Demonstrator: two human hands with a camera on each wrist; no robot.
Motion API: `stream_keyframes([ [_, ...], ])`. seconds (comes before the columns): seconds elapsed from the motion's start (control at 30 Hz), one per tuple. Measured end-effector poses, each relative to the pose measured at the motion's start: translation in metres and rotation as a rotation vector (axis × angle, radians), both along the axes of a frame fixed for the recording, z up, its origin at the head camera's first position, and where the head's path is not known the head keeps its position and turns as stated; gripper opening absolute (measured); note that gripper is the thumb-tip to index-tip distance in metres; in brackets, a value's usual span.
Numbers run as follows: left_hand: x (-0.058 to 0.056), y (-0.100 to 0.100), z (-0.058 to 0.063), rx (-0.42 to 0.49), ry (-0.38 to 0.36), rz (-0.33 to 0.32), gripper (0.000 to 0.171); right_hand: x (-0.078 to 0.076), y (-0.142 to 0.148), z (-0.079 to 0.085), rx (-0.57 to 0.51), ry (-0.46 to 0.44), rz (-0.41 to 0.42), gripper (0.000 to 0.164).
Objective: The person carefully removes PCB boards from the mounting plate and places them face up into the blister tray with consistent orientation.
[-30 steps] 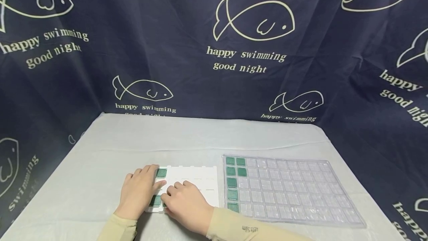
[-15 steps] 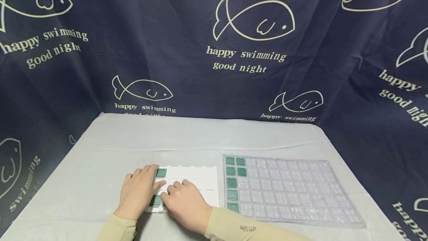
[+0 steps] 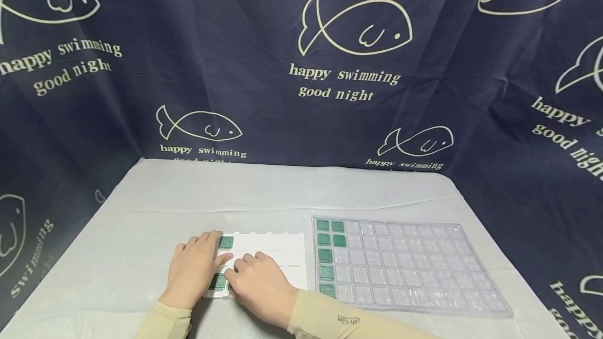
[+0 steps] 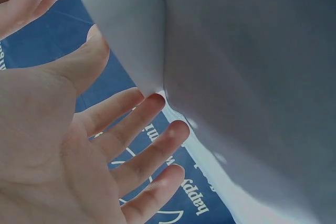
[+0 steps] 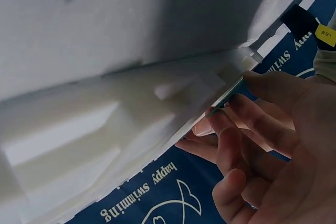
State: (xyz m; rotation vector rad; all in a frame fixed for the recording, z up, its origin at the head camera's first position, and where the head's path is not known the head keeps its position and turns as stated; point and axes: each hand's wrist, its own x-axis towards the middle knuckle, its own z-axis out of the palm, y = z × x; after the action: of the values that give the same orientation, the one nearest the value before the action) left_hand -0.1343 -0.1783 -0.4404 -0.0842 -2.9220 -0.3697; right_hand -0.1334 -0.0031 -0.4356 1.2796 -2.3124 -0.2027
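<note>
White and ridged, a flat tray (image 3: 270,244) lies lower centre of the frame, my left hand (image 3: 192,271) resting along its left edge with fingers extended. My right hand (image 3: 261,286) pinches a thin green square (image 5: 226,97) near the lower edge, left of a clear, gridded plastic tray (image 3: 414,263).

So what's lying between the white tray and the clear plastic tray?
In the head view, only a narrow bare strip of pale tabletop separates the white tray from the clear plastic tray, and the right sleeve crosses its near end.
</note>
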Motion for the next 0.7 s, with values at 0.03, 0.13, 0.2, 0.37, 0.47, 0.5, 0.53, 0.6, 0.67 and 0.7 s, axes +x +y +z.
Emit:
stream_keyframes([
  [0.03,0.0,0.0,0.0,-0.001,0.004,-0.002,0.054,0.0,0.0,0.0,0.002,0.0,0.0,0.016],
  [0.13,-0.001,0.0,-0.001,-0.002,0.011,-0.008,0.055,0.001,0.0,0.001,0.004,-0.007,-0.002,0.015],
  [0.2,-0.001,-0.001,-0.002,0.001,0.004,-0.005,0.055,0.001,0.0,0.002,0.005,-0.014,-0.003,0.015],
  [0.37,-0.001,-0.001,-0.001,0.006,-0.029,0.002,0.056,0.001,0.003,0.005,-0.01,-0.033,-0.005,0.015],
  [0.47,-0.001,-0.002,-0.001,0.004,-0.037,0.002,0.057,0.001,0.004,0.006,-0.033,-0.049,-0.005,0.015],
  [0.5,-0.001,-0.002,-0.001,0.003,-0.037,0.002,0.057,0.001,0.005,0.006,-0.042,-0.05,-0.005,0.014],
  [0.53,-0.001,-0.002,-0.001,0.002,-0.035,0.002,0.057,0.001,0.006,0.007,-0.048,-0.049,-0.006,0.014],
  [0.6,-0.001,-0.001,-0.001,-0.002,-0.025,0.001,0.057,0.002,0.008,0.008,-0.065,-0.042,-0.01,0.014],
  [0.67,-0.001,-0.001,-0.001,-0.006,-0.014,-0.001,0.056,0.002,0.01,0.009,-0.08,-0.03,-0.015,0.015],
  [0.7,-0.001,-0.001,-0.002,-0.008,-0.007,-0.002,0.056,0.002,0.011,0.009,-0.085,-0.025,-0.018,0.016],
])
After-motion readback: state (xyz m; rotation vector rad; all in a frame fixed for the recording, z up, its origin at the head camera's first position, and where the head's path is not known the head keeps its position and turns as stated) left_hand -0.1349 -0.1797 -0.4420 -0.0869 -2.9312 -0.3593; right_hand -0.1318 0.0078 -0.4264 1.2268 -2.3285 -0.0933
